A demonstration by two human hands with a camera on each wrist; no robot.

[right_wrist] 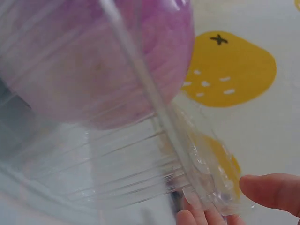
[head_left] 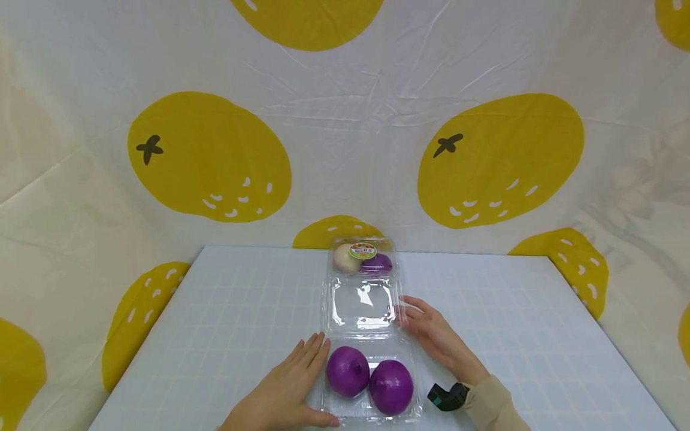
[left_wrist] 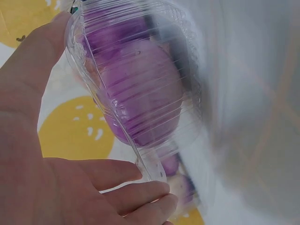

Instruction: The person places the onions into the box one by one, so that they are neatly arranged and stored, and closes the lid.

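Observation:
A clear plastic clamshell box lies unfolded, its base (head_left: 372, 350) near me and its lid (head_left: 362, 299) folded back flat beyond. Two purple onions (head_left: 348, 372) sit side by side in the base; one onion (left_wrist: 143, 91) shows through its ribbed wall in the left wrist view. My left hand (head_left: 286, 383) lies along the base's left side, fingers extended forward, thumb at the near corner. My right hand (head_left: 433, 335) is at the lid's right edge with fingers fairly straight. In the right wrist view its thumb (right_wrist: 272, 190) stands apart from the box, and its other fingertips are partly hidden behind the plastic.
Just behind the lid stands a closed clear box (head_left: 363, 257) with a label, holding a pale onion and a purple one. The white gridded table (head_left: 259, 287) ends at a fabric backdrop (head_left: 356, 155) printed with yellow fruit. A black device (head_left: 448, 397) sits at my right wrist.

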